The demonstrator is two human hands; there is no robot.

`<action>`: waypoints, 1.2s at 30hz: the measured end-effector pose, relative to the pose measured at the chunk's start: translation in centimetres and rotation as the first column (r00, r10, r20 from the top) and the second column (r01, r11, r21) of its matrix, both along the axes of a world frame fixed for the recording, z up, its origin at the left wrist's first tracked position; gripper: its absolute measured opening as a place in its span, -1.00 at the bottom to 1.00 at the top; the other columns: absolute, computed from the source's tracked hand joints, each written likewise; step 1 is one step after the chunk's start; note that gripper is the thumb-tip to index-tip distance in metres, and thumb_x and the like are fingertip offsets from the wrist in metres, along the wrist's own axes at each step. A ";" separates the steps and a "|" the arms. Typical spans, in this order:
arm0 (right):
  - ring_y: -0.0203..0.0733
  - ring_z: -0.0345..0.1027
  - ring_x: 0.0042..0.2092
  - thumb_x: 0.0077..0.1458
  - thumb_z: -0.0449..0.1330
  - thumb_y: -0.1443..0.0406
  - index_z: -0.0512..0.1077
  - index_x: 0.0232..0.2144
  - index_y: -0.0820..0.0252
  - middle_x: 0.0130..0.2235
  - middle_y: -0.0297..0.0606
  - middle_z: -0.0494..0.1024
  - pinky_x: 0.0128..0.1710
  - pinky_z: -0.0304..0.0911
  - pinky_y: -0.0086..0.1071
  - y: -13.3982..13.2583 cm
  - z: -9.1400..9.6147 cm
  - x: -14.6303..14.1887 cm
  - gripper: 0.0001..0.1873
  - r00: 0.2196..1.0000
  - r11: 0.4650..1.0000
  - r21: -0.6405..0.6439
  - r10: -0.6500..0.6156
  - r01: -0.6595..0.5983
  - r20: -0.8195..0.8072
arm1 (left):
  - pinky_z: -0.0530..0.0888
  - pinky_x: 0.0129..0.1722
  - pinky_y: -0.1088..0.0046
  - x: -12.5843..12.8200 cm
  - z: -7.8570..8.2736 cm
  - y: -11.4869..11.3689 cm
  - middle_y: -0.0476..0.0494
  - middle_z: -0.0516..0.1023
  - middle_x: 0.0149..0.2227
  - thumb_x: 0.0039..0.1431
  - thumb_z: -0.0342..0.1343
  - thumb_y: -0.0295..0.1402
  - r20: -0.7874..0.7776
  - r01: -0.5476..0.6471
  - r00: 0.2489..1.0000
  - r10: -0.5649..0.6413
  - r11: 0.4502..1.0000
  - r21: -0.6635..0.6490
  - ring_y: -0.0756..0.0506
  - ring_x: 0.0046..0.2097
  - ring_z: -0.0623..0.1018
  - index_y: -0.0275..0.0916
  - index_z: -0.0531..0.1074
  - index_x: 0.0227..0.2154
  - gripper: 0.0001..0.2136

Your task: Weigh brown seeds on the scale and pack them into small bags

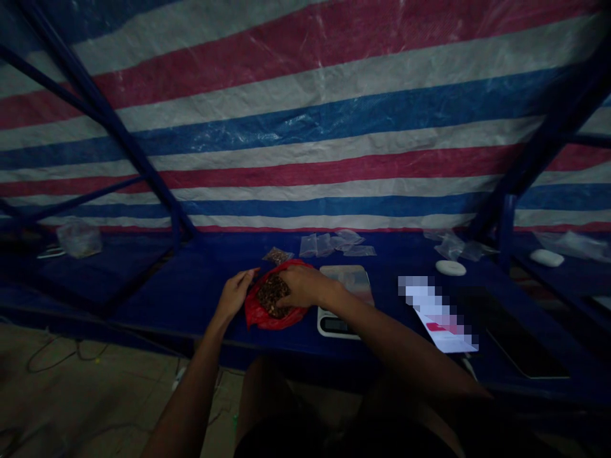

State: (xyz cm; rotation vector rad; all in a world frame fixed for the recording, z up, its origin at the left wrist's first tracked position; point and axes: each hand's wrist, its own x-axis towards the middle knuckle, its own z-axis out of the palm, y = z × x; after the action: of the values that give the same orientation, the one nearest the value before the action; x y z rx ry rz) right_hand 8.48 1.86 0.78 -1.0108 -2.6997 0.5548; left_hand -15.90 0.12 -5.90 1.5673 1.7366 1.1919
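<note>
A red plastic bag (296,320) lies spread open on the blue table, filled with small brown dried pieces (270,294) whose exact kind I cannot make out. My left hand (235,292) is at the bag's left rim, with its thumb and fingers closed on the edge. From the right, my right hand (304,286) reaches into the bag. Its fingertips are down among the brown pieces and partly hidden. Just right of the bag sits a white digital scale (326,323), partly covered by my right forearm. A small clear bag of brown pieces (277,256) rests behind the red bag.
Several clear plastic bags (315,245) lie behind the scale. Farther right are a white oval object (450,268), a lit phone-like screen (442,318) with a cable, and a dark flat panel (520,337). Blue metal frame bars (138,159) and striped sheeting (305,127) stand behind.
</note>
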 end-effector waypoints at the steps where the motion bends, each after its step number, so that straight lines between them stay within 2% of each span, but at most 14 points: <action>1: 0.24 0.47 0.10 -0.03 0.46 0.02 0.54 0.06 0.30 0.09 0.14 0.57 0.01 0.39 -0.12 0.1 0.0 -0.9 -0.32 0.998 0.999 0.011 -0.030 0.030 0.056 | 0.48 0.09 0.20 0.1 -0.2 -0.4 -0.29 0.69 -0.02 0.14 0.16 0.16 0.007 0.007 1.000 -0.007 1.000 0.006 -0.31 0.03 0.61 -0.24 0.64 -0.05 -0.42; 3: 0.39 0.36 0.21 -0.12 0.48 -0.08 0.49 0.14 0.33 0.22 0.25 0.44 0.04 0.40 -0.02 0.3 0.1 -2.4 -0.12 0.986 0.998 0.030 -0.054 0.050 0.158 | 0.52 0.02 0.24 0.5 -0.5 -1.0 -0.28 0.69 -0.03 0.13 0.22 0.11 0.001 0.051 0.999 -0.051 0.999 0.016 -0.29 0.00 0.63 -0.24 0.61 0.00 -0.44; 5: 0.40 0.35 0.22 -0.11 0.49 -0.06 0.48 0.17 0.29 0.27 0.23 0.38 0.03 0.42 -0.02 0.4 0.2 -3.2 -0.12 0.977 0.999 0.023 -0.048 0.044 0.209 | 0.55 -0.09 0.29 0.7 -0.5 -1.4 -0.26 0.69 -0.06 0.12 0.26 0.06 0.027 0.107 0.994 -0.107 0.994 0.010 -0.25 -0.08 0.65 -0.24 0.56 0.08 -0.42; 8: 0.24 0.51 0.09 0.03 0.44 0.14 0.53 0.11 0.27 0.17 0.17 0.51 -0.07 0.47 -0.16 0.7 0.4 -3.5 -0.38 0.968 1.000 0.010 -0.022 0.020 0.251 | 0.57 -0.19 0.33 0.6 -0.2 -1.7 -0.30 0.67 -0.04 0.08 0.32 0.03 0.118 0.125 0.985 -0.125 0.992 0.007 -0.21 -0.16 0.66 -0.27 0.52 0.09 -0.40; 10: 0.16 0.58 0.00 0.13 0.33 0.34 0.57 0.03 0.33 0.06 0.16 0.60 -0.12 0.48 -0.22 0.8 0.5 -3.3 -0.60 0.963 0.999 0.033 -0.038 0.030 0.268 | 0.58 -0.18 0.32 0.2 -0.1 -1.9 -0.33 0.66 -0.02 0.05 0.35 0.02 0.164 0.100 0.981 -0.100 0.995 0.012 -0.21 -0.16 0.66 -0.28 0.54 0.05 -0.40; 12: 0.16 0.59 -0.02 0.18 0.21 0.45 0.59 -0.02 0.37 0.01 0.19 0.63 -0.12 0.47 -0.21 0.8 0.6 -3.0 -0.67 0.957 0.996 0.065 -0.075 0.059 0.281 | 0.58 -0.12 0.29 -0.1 -0.1 -2.0 -0.37 0.65 0.01 0.04 0.37 0.00 0.197 0.079 0.977 -0.083 0.996 0.031 -0.22 -0.12 0.66 -0.29 0.54 0.03 -0.42; 15: 0.21 0.56 0.03 0.21 0.26 0.29 0.58 0.02 0.35 0.04 0.19 0.61 -0.07 0.46 -0.16 0.6 0.8 -2.7 -0.64 0.961 0.995 0.081 -0.072 0.052 0.268 | 0.57 -0.01 0.26 -0.5 -0.4 -2.0 -0.38 0.61 0.08 0.08 0.36 -0.03 0.236 0.059 0.969 -0.077 0.995 0.081 -0.25 -0.02 0.65 -0.28 0.54 0.02 -0.46; 18: 0.18 0.54 0.07 0.03 0.43 0.12 0.56 0.07 0.25 0.10 0.10 0.59 0.01 0.44 -0.20 0.4 0.6 -2.9 -0.43 0.968 0.997 0.066 0.023 -0.041 0.250 | 0.58 -0.01 0.22 -0.5 -0.7 -1.9 -0.34 0.65 0.02 0.10 0.33 -0.02 0.239 0.088 0.966 -0.102 0.994 0.070 -0.24 -0.05 0.65 -0.28 0.53 0.03 -0.46; 21: 0.08 0.55 0.07 0.12 0.37 0.25 0.55 0.09 0.22 0.12 0.06 0.59 0.03 0.41 -0.28 0.3 0.0 -3.2 -0.53 0.971 0.993 0.105 0.027 -0.054 0.239 | 0.58 -0.01 0.20 -0.1 -0.8 -2.0 -0.32 0.63 0.02 0.11 0.31 -0.01 0.156 0.079 0.982 -0.104 0.984 0.157 -0.25 0.00 0.63 -0.28 0.56 -0.03 -0.51; 24: 0.02 0.58 0.03 0.21 0.23 0.41 0.58 0.04 0.27 0.03 0.05 0.64 -0.03 0.41 -0.34 0.3 -0.5 -3.3 -0.65 0.970 0.993 0.115 0.001 -0.030 0.243 | 0.54 0.05 0.22 0.7 0.0 -2.4 -0.27 0.55 0.08 0.20 0.26 -0.10 -0.079 0.046 0.997 -0.020 0.939 0.341 -0.24 0.12 0.55 -0.23 0.60 -0.14 -0.68; 26: 0.02 0.59 0.00 0.23 0.18 0.44 0.59 0.00 0.32 -0.02 0.07 0.67 -0.07 0.41 -0.34 0.4 -0.5 -3.2 -0.68 0.969 0.994 0.110 -0.008 -0.020 0.247 | 0.50 0.09 0.23 1.5 1.2 -2.8 -0.23 0.56 0.03 0.26 0.20 -0.19 -0.235 0.125 0.971 -0.040 0.926 0.356 -0.20 0.09 0.55 -0.20 0.61 -0.15 -0.77; 30: 0.02 0.61 -0.06 0.27 0.14 0.44 0.61 -0.07 0.35 -0.08 0.09 0.68 -0.15 0.39 -0.34 0.9 0.4 -2.5 -0.71 0.974 0.995 0.099 0.000 -0.023 0.226 | 0.46 0.14 0.25 2.9 4.1 -3.4 -0.22 0.60 -0.01 0.26 0.20 -0.29 -0.487 0.389 0.816 -0.312 0.919 0.062 -0.19 0.05 0.57 -0.20 0.60 -0.10 -0.79; 33: -0.02 0.61 -0.12 0.24 0.13 0.47 0.63 -0.16 0.35 -0.12 0.07 0.69 -0.21 0.35 -0.36 1.6 1.2 -1.8 -0.73 0.977 0.997 0.073 0.005 -0.021 0.214 | 0.47 0.11 0.22 3.9 5.4 -3.3 -0.29 0.60 0.01 0.14 0.31 -0.26 -0.632 0.338 0.672 -0.386 0.919 -0.203 -0.28 0.07 0.56 -0.25 0.59 -0.06 -0.68; 36: -0.05 0.59 -0.17 0.19 0.18 0.46 0.64 -0.22 0.34 -0.17 0.02 0.69 -0.24 0.31 -0.37 2.4 1.3 -1.4 -0.78 0.978 0.997 0.044 0.050 -0.060 0.202 | 0.49 0.02 0.25 4.9 5.7 -3.2 -0.34 0.60 0.01 0.13 0.31 -0.27 -0.705 0.230 0.595 -0.385 0.923 -0.310 -0.29 0.03 0.59 -0.27 0.58 -0.05 -0.67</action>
State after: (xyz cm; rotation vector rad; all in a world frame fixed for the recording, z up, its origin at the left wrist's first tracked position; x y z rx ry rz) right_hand 7.11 4.29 2.09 -1.0328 -2.9098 0.4122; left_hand -11.02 -3.05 -0.17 2.3228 1.8280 0.1375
